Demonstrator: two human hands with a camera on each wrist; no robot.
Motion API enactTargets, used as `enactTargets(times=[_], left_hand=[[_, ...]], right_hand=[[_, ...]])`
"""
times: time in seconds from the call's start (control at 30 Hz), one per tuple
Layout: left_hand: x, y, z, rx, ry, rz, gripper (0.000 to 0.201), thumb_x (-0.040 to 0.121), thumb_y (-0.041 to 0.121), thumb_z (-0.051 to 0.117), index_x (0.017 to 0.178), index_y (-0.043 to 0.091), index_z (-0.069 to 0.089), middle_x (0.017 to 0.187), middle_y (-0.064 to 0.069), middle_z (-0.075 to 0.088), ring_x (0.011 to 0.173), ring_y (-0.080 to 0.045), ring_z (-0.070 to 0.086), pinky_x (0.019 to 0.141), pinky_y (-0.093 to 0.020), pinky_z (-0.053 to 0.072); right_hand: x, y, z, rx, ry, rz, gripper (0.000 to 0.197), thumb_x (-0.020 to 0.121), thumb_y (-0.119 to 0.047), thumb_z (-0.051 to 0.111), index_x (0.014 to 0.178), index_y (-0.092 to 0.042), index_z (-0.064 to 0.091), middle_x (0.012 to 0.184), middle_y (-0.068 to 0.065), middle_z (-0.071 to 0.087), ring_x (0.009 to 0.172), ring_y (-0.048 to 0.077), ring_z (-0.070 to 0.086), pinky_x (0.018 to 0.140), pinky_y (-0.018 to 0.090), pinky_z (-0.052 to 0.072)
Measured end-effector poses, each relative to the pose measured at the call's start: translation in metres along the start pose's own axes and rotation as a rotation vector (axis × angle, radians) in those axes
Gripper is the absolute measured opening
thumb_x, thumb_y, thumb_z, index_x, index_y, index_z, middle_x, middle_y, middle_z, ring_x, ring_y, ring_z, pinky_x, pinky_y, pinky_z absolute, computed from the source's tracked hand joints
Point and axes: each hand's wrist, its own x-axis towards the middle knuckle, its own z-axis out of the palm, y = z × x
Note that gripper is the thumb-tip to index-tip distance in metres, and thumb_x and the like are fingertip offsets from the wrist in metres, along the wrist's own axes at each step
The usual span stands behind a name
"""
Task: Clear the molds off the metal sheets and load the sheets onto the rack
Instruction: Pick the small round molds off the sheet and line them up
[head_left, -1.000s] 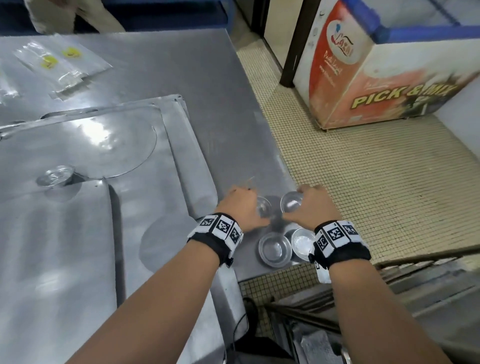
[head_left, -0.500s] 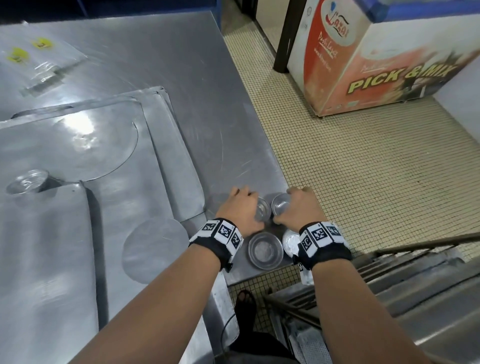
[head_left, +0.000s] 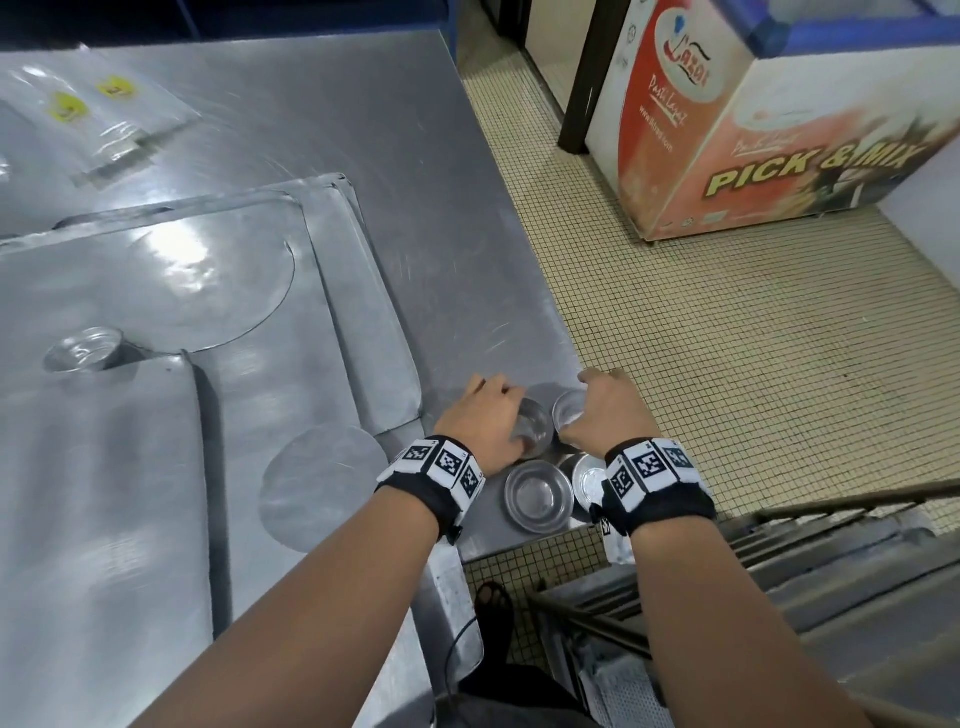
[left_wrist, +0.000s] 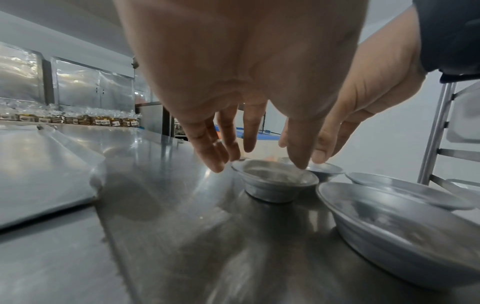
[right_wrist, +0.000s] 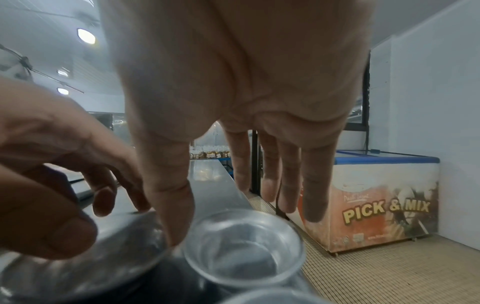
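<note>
Freezer (head_left: 753, 130) beside table (head_left: 311, 93).

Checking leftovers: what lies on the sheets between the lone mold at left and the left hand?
Head view: between lone mold and left hand, only bare sheets.

1. The head view is taken from above, looking forward and down over the steel table (head_left: 405, 156), both forearms, and the tiled floor (head_left: 727, 364) to the right.
2. The left wrist view is taken from just above the tabletop, close under the left hand (left_wrist: 233, 72), facing along its fingers toward a small mold (left_wrist: 275, 183).
3. The right wrist view is set low and close under the right hand (right_wrist: 246, 82), facing along the table edge toward the freezer (right_wrist: 376, 205).
4. The cluster of molds at the table corner is shared by all three views; the freezer (head_left: 753, 130) is shared by the head and right wrist views.
</note>
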Motion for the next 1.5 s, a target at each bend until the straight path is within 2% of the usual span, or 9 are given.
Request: enactTargets(times=[0.17, 0.43, 0.63, 0.77, 0.83, 1.03, 1.2, 1.4, 1.5], left_hand=[[-0.022, -0.016, -0.019, -0.033, 0.065, -0.074, 0.040, 0.086, 0.028, 0.058, 0.125, 0.017, 0.057, 0.122, -0.006, 0.058, 0.116, -0.028, 0.053, 0.096, -0.041, 0.048], [-0.090, -0.083, -0.064, -0.104, 0.053, -0.360, 0.027, 0.086, 0.036, 0.063, 0.104, 0.017, 0.066, 0.106, -0.007, 0.067, 0.098, -0.030, 0.063, 0.086, -0.039, 0.054], [-0.165, -0.153, -0.095, -0.076, 0.005, -0.564, 0.026, 0.084, 0.030, 0.060, 0.102, 0.013, 0.068, 0.105, -0.005, 0.065, 0.094, -0.025, 0.064, 0.085, -0.037, 0.055], [-0.217, -0.201, -0.111, -0.099, 0.097, -0.711, 0.021, 0.084, 0.030, 0.060, 0.098, 0.017, 0.070, 0.101, -0.004, 0.068, 0.089, -0.024, 0.065, 0.082, -0.035, 0.055], [-0.241, -0.226, -0.118, -0.109, 0.155, -0.787, 0.023, 0.084, 0.029, 0.061, 0.102, 0.018, 0.069, 0.104, -0.004, 0.067, 0.091, -0.025, 0.065, 0.079, -0.032, 0.053], [-0.289, -0.310, -0.133, -0.140, 0.272, -0.906, 0.034, 0.084, 0.032, 0.062, 0.116, 0.021, 0.062, 0.117, -0.003, 0.063, 0.106, -0.025, 0.061, 0.092, -0.037, 0.052], [-0.304, -0.374, -0.139, 0.038, 0.339, -0.967, 0.053, 0.083, 0.038, 0.062, 0.132, 0.020, 0.051, 0.132, -0.011, 0.049, 0.127, -0.035, 0.041, 0.104, -0.042, 0.038], [-0.308, -0.418, -0.139, 0.059, 0.381, -1.002, 0.068, 0.081, 0.043, 0.065, 0.140, 0.021, 0.040, 0.146, -0.011, 0.033, 0.134, -0.034, 0.028, 0.105, -0.045, 0.031], [-0.307, -0.428, -0.140, 0.065, 0.324, -1.045, 0.066, 0.080, 0.047, 0.063, 0.136, 0.019, 0.043, 0.140, -0.010, 0.040, 0.130, -0.034, 0.032, 0.100, -0.046, 0.035]], right_hand=[[-0.009, -0.025, -0.001, -0.032, 0.006, -0.121, 0.049, 0.080, -0.022, 0.077, 0.126, -0.013, 0.060, 0.120, 0.006, 0.062, 0.104, 0.023, 0.063, 0.083, 0.032, 0.052], [-0.034, -0.117, 0.015, -0.102, -0.165, -0.312, 0.034, 0.081, -0.025, 0.069, 0.115, -0.019, 0.066, 0.115, 0.005, 0.066, 0.107, 0.028, 0.065, 0.094, 0.039, 0.053], [-0.059, -0.212, 0.045, -0.212, -0.242, -0.515, 0.035, 0.081, -0.019, 0.065, 0.116, -0.019, 0.065, 0.116, 0.006, 0.065, 0.101, 0.027, 0.065, 0.091, 0.039, 0.055], [-0.078, -0.277, 0.067, -0.276, -0.268, -0.615, 0.033, 0.084, -0.023, 0.067, 0.115, -0.014, 0.066, 0.113, 0.006, 0.065, 0.100, 0.026, 0.065, 0.089, 0.038, 0.056], [-0.084, -0.310, 0.078, -0.288, -0.283, -0.660, 0.032, 0.083, -0.027, 0.069, 0.113, -0.014, 0.068, 0.111, 0.007, 0.067, 0.099, 0.027, 0.066, 0.089, 0.037, 0.056], [-0.077, -0.396, 0.109, -0.258, -0.289, -0.700, 0.036, 0.078, -0.027, 0.077, 0.108, -0.009, 0.071, 0.108, 0.008, 0.069, 0.099, 0.026, 0.066, 0.088, 0.037, 0.056], [-0.053, -0.455, 0.134, -0.182, -0.198, -0.723, 0.040, 0.079, -0.027, 0.076, 0.111, -0.006, 0.069, 0.110, 0.013, 0.068, 0.103, 0.032, 0.064, 0.087, 0.037, 0.055], [-0.022, -0.503, 0.172, -0.236, -0.165, -0.665, 0.074, 0.079, -0.039, 0.072, 0.145, -0.019, 0.044, 0.136, 0.015, 0.051, 0.131, 0.036, 0.040, 0.104, 0.039, 0.042], [-0.013, -0.521, 0.186, -0.275, -0.169, -0.629, 0.079, 0.076, -0.037, 0.072, 0.146, -0.018, 0.039, 0.135, 0.016, 0.051, 0.129, 0.037, 0.040, 0.103, 0.042, 0.042]])
